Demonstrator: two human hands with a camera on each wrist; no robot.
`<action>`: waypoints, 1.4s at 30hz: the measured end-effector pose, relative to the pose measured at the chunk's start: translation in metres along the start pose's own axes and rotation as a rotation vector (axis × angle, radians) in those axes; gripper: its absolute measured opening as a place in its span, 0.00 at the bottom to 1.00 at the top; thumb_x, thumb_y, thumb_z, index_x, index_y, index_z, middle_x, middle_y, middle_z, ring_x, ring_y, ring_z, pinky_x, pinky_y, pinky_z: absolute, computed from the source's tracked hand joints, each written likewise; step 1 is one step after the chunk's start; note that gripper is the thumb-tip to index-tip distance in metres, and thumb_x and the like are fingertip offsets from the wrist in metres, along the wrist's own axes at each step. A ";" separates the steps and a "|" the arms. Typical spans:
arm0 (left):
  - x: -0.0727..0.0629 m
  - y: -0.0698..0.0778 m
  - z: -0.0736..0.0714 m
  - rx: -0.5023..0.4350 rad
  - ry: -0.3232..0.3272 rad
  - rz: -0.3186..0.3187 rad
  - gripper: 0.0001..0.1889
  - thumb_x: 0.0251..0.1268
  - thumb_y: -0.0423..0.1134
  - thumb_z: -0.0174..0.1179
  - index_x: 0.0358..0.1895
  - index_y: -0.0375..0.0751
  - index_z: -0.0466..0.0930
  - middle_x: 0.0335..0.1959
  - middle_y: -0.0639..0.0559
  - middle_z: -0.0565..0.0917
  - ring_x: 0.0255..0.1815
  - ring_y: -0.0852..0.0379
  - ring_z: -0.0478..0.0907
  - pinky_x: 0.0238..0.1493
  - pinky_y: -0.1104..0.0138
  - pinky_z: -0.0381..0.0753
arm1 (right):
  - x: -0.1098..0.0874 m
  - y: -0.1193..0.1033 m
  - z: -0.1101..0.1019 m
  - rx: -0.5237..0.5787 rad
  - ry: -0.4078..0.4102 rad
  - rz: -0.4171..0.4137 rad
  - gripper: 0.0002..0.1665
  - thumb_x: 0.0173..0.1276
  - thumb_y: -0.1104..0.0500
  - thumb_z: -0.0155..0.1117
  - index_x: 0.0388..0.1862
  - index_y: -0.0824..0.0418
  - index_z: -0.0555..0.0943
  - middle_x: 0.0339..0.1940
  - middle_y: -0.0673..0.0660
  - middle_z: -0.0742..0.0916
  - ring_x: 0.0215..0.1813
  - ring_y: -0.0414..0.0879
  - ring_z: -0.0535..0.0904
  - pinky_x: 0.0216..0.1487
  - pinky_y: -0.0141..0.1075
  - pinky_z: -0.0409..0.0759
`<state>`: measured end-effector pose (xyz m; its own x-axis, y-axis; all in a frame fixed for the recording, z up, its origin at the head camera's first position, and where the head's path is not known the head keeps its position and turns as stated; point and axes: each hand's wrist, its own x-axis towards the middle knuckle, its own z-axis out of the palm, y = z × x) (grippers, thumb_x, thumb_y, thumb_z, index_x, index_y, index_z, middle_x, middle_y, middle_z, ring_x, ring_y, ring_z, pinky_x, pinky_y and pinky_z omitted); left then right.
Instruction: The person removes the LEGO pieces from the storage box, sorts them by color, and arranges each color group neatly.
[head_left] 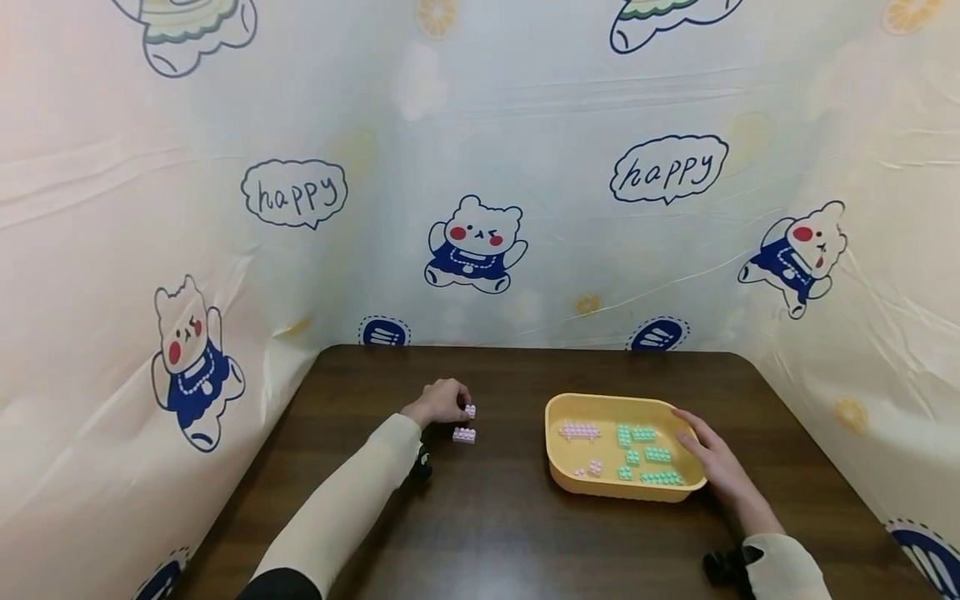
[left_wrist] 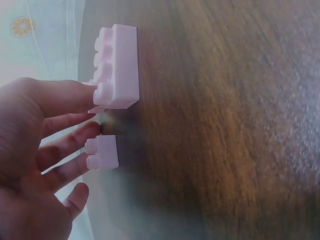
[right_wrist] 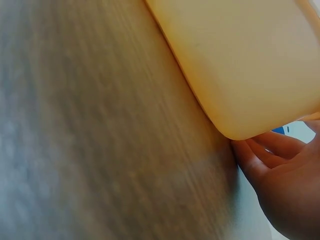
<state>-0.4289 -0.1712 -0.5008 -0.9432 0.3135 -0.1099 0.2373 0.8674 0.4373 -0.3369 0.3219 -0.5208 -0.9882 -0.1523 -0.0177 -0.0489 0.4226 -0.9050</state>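
Observation:
My left hand (head_left: 442, 402) is on the left part of the table, its thumb and index finger pinching a small pink toy brick (head_left: 470, 411). In the left wrist view most of that brick is hidden behind a longer pink brick (left_wrist: 125, 67), which sits on the table closer to me. Under my other fingers stands a small two-stud pink brick (left_wrist: 107, 152), covered by the hand in the head view. On the right, my right hand (head_left: 716, 458) grips the right end of a yellow tray (head_left: 622, 487), thumb over the rim and fingers along the outer wall (right_wrist: 240, 75).
Inside the tray lie several green bricks (head_left: 657, 455) on the right and pink bricks (head_left: 579, 431) on the left. The dark wooden table (head_left: 487, 533) has rounded far corners. A printed curtain (head_left: 480, 125) hangs around its back and sides.

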 end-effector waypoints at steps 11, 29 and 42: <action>-0.001 0.005 0.000 0.021 -0.031 0.016 0.07 0.58 0.42 0.69 0.38 0.50 0.85 0.37 0.57 0.83 0.40 0.56 0.76 0.56 0.48 0.65 | -0.003 0.002 -0.002 -0.017 0.007 0.017 0.37 0.78 0.42 0.44 0.78 0.57 0.53 0.78 0.69 0.54 0.70 0.63 0.58 0.57 0.36 0.70; -0.006 0.115 0.003 -0.135 0.284 0.402 0.21 0.61 0.43 0.67 0.56 0.43 0.77 0.48 0.49 0.82 0.48 0.53 0.79 0.49 0.65 0.78 | 0.001 0.001 -0.004 0.020 0.008 -0.011 0.36 0.78 0.45 0.46 0.78 0.57 0.54 0.78 0.67 0.54 0.71 0.63 0.56 0.48 0.19 0.65; 0.005 0.193 0.038 0.064 0.119 0.425 0.17 0.63 0.45 0.65 0.53 0.45 0.82 0.50 0.52 0.83 0.51 0.55 0.77 0.51 0.66 0.76 | 0.001 0.003 -0.004 0.050 0.017 -0.045 0.34 0.78 0.48 0.47 0.77 0.58 0.56 0.78 0.67 0.55 0.69 0.62 0.59 0.47 0.19 0.69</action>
<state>-0.3795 0.0123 -0.4514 -0.7778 0.6041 0.1732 0.6204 0.6943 0.3647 -0.3382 0.3268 -0.5219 -0.9876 -0.1543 0.0303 -0.0863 0.3706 -0.9248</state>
